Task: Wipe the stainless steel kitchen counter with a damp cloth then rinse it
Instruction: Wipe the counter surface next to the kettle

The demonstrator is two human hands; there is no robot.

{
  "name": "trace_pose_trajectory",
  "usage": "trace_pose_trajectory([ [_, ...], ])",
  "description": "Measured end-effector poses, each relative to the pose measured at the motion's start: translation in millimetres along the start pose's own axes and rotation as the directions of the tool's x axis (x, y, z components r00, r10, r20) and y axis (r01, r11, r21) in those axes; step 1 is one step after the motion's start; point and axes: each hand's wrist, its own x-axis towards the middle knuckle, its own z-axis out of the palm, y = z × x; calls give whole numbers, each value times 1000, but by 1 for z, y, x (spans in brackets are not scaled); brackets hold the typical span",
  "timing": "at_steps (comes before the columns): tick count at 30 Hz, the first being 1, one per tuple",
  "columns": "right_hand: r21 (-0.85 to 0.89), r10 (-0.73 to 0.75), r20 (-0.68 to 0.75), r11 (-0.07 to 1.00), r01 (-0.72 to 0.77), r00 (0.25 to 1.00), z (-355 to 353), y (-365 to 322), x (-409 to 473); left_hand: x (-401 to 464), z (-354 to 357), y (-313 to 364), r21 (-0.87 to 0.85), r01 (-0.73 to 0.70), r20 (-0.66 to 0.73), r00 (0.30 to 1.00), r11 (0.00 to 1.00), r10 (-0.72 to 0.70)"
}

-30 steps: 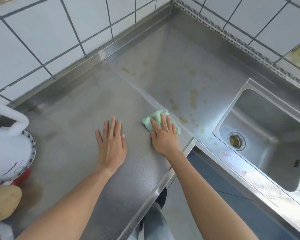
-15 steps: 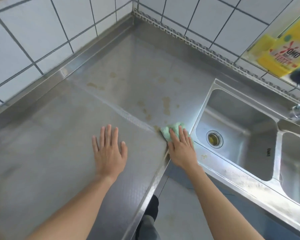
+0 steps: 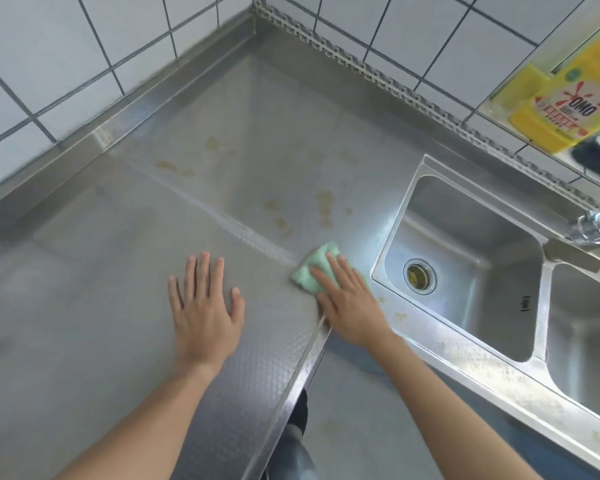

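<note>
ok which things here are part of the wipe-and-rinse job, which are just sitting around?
In the job:
green cloth, under the flat right hand
counter, yellowish stains behind the cloth
sink
tap
left hand, flat on the counter

Lying about:
yellow OMO bottle

White square wall tiles [image 3: 430, 39] with dark grout, meeting in corner. Grey floor [image 3: 368, 420] below. Yellow OMO bottle [image 3: 568, 105] on ledge upper right, something dark beside it, too blurry to tell. Light glare on metal.

"OMO" in black letters on yellow bottle [image 3: 568, 102], smaller label print unreadable
</note>
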Motion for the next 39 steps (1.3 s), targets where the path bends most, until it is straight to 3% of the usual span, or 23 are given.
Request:
trace_pose_trajectory([
  [5,88,359,-117,933,-350,926,-11,-20,73,1,3,0,20,-1,-15,1000,1000,2],
  [7,102,284,-127,957,-272,950,1,-59,87,1,4,0,33,0,-16,1000,999,0],
  [10,66,-16,-106,998,23,994,25,-104,68,0,4,-1,46,4,-8,1000,999,-3],
  [12,19,-179,-53,983,180,982,29,-100,41,0,5,-3,53,-6,-6,1000,999,6],
  [14,-4,-250,-8,968,250,968,23,-69,23,1,4,-2,51,0,-2,1000,999,0],
  [16,-19,-222,-5,975,222,975,9,-28,17,2,2,0,41,20,-9,1000,999,-19],
  [19,-10,-56,-16,998,55,998,-17,20,35,0,-1,4,40,25,-15,1000,999,-24],
  [23,80,171,-87,983,-164,981,-25,2,91,12,-9,8,52,58,-48,997,997,-55],
  [25,97,137,-100,987,-127,986,-17,-29,108,26,-13,13,33,95,-73,993,995,-92],
  [28,58,-111,-84,992,116,990,2,-62,96,49,-11,21,29,191,-71,980,981,-188],
  [32,9,-353,-17,935,353,935,8,-26,62,72,4,39,-2,445,-41,895,895,-445],
  [35,-9,-311,-3,950,311,950,-11,33,62,72,16,41,47,452,-86,890,891,-447],
  [39,21,-58,-57,998,59,997,-46,86,106,71,17,41,48,452,-109,889,891,-445],
])
